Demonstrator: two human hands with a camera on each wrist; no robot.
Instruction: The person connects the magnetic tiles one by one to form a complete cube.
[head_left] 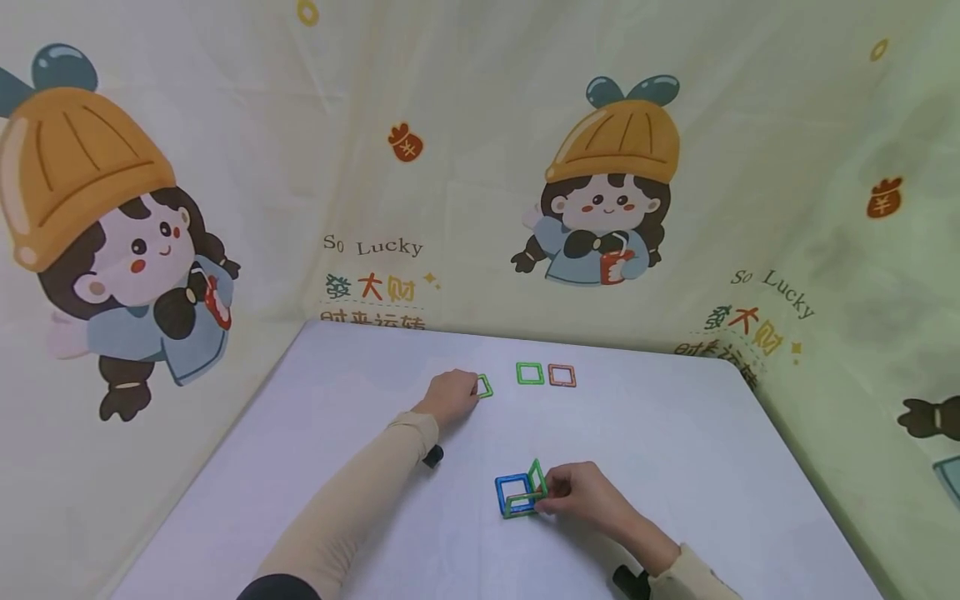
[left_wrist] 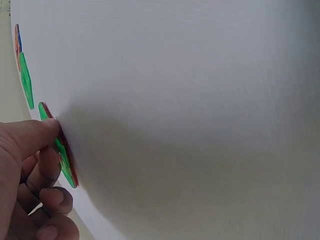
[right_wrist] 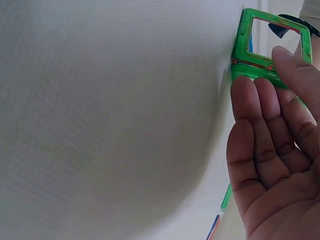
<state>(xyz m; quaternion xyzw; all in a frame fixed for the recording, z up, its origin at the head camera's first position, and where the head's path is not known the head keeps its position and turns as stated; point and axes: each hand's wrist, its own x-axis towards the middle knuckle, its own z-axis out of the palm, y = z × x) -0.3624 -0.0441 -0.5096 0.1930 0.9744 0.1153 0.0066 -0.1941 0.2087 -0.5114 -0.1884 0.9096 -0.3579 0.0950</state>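
Observation:
My left hand (head_left: 452, 396) reaches to the back of the table and pinches a square green magnetic tile (head_left: 487, 386) between thumb and fingers. A red edge shows along that tile in the left wrist view. Nearer the front, my right hand (head_left: 588, 498) holds a green magnetic tile (right_wrist: 243, 37) at its lower edge, the thumb on one side and fingertips on the other. This tile stands up at the right side of a blue square tile (head_left: 500, 498). Another green tile piece (head_left: 519, 514) stands along the blue tile's front side.
Beyond my hands, a green tile (head_left: 530, 383) and an orange tile (head_left: 562, 384) lie side by side near the back of the white table (head_left: 645, 425). A printed curtain (head_left: 465, 208) hangs behind and around the table.

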